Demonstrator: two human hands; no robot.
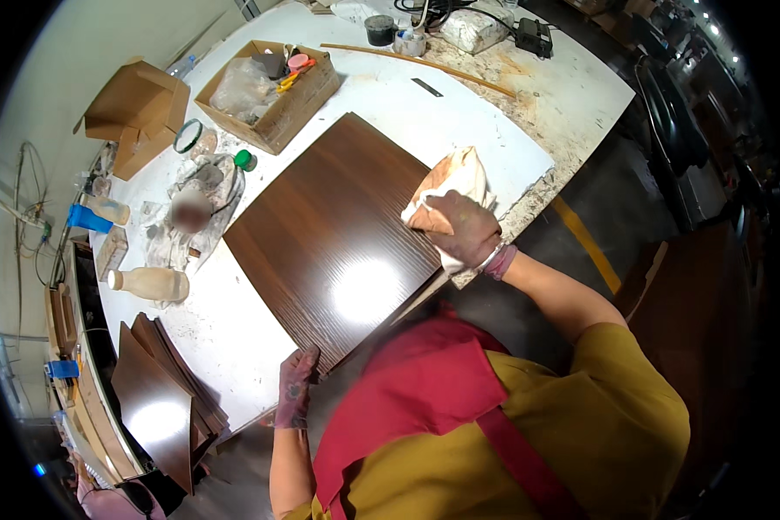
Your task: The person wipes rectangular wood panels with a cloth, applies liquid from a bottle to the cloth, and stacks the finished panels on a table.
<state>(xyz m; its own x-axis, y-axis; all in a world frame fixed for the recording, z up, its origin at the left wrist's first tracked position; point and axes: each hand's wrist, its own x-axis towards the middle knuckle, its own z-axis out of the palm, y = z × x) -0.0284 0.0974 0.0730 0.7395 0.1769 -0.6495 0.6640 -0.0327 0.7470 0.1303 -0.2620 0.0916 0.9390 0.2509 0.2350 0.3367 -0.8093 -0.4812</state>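
Observation:
A dark brown wood-grain panel (338, 208) lies on the white-topped table in front of me, with a bright glare on its near part. My right hand (466, 230), in a stained purplish glove, is closed on a crumpled white cloth (459, 178) with brownish stains. The cloth rests at the panel's right edge. My left hand (296, 387), gloved likewise, grips the panel's near left corner; its fingers are partly hidden by the edge.
Several brown panels (152, 390) lean together at the table's left end. Left of the panel are a plastic bottle (152, 284), a dirty rag (225, 186) and a green cap (243, 159). Farther back stand a cardboard box (308, 100) of tools and an open carton (143, 117).

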